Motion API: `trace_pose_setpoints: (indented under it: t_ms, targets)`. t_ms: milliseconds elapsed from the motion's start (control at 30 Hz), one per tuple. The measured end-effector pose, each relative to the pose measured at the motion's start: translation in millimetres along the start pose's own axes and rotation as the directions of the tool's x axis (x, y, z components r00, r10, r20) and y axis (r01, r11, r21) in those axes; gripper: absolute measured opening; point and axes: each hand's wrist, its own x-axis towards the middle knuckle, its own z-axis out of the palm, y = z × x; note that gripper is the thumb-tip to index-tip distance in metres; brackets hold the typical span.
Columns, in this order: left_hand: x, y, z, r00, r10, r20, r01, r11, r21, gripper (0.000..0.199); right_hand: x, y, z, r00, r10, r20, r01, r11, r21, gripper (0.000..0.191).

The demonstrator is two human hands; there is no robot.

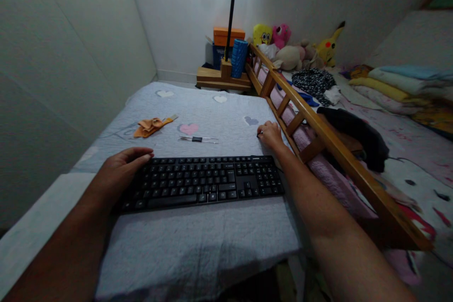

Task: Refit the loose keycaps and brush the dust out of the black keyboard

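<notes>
A black keyboard [198, 179] lies flat on the cloth-covered table in front of me. My left hand [123, 165] grips its left end, with thumb and forefinger at the back left corner. Beyond the keyboard's right end, my right hand [271, 135] is closed near the table's right side. A small dark bit shows at its fingertips, too little to name. Behind the keyboard lies a wire keycap puller [197, 139] with a black grip. Farther left, a crumpled orange cloth [148, 127] touches a small flat brush [170, 119] with an orange handle.
A wooden bed rail [318, 127] runs close along the table's right side. Past it is a bed with plush toys [288, 56], folded bedding [406, 80] and clothes. At the back stand a blue foam roller [239, 58], an orange box [228, 35] and a black pole [231, 9].
</notes>
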Motion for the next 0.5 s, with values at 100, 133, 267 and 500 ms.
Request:
trace_pose_setpoints:
  t_ms: [100, 133, 267, 500]
  targets:
    - [2.8, -3.1, 0.0, 1.0, 0.027, -0.011, -0.027, 0.999, 0.018, 0.049, -3.8, -5.4, -9.7, 1.0, 0.005, -0.004, -0.005, 0.996, 0.09, 0.012]
    - [3.3, -3.8, -0.1, 0.999, 0.03, -0.012, -0.03, 0.999, 0.021, 0.048, -5.3, -7.3, -14.0, 1.0, 0.009, -0.006, -0.008, 0.992, 0.122, 0.012]
    - [3.7, -4.6, -0.4, 0.999, 0.033, -0.012, -0.033, 0.999, 0.031, 0.049, -18.9, -12.2, -34.1, 1.0, 0.01, 0.003, -0.011, 0.974, 0.225, 0.008]
    - [4.5, -5.2, -0.9, 0.999, 0.035, -0.005, -0.035, 0.998, 0.053, 0.047, -78.9, -10.9, -59.3, 0.999, -0.011, -0.031, 0.029, 0.746, 0.665, 0.008]
